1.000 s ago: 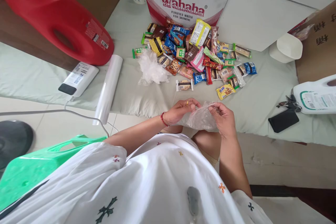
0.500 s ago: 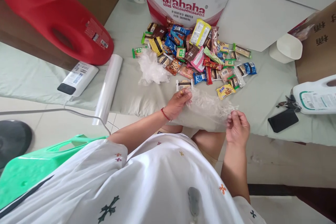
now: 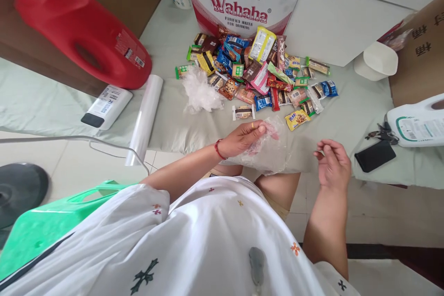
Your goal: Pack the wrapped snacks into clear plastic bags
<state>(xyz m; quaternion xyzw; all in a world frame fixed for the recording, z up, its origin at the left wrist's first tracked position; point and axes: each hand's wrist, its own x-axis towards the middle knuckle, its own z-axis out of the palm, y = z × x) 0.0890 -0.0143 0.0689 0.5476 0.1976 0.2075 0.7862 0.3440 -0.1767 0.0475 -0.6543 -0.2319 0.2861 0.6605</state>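
Note:
My left hand [image 3: 243, 138], with a red string at the wrist, pinches a clear plastic bag [image 3: 274, 150] that hangs over the near edge of the cloth-covered surface. Reddish marks show on the bag beside my fingers. To the right, my right hand [image 3: 333, 163] is raised with its fingers curled and thumb and fingertips close together; nothing shows between them. Beyond the bag lie a pile of small wrapped snacks [image 3: 256, 71], a single wrapped biscuit [image 3: 243, 112] and a yellow snack packet [image 3: 297, 120]. A crumpled clear bag heap [image 3: 201, 90] sits left of the pile.
A Wahaha carton [image 3: 243, 4] stands behind the snacks. Left are a red jug [image 3: 90, 32], a white device [image 3: 107, 106] and a plastic roll [image 3: 144, 118]. Right are a white cup [image 3: 376, 61], a phone [image 3: 375, 156], keys [image 3: 381, 135] and a white jug [image 3: 421, 122].
My right hand has let go of the bag and moved right. The bag, earlier stretched between both hands, now hangs from my left hand, which has shifted slightly right.

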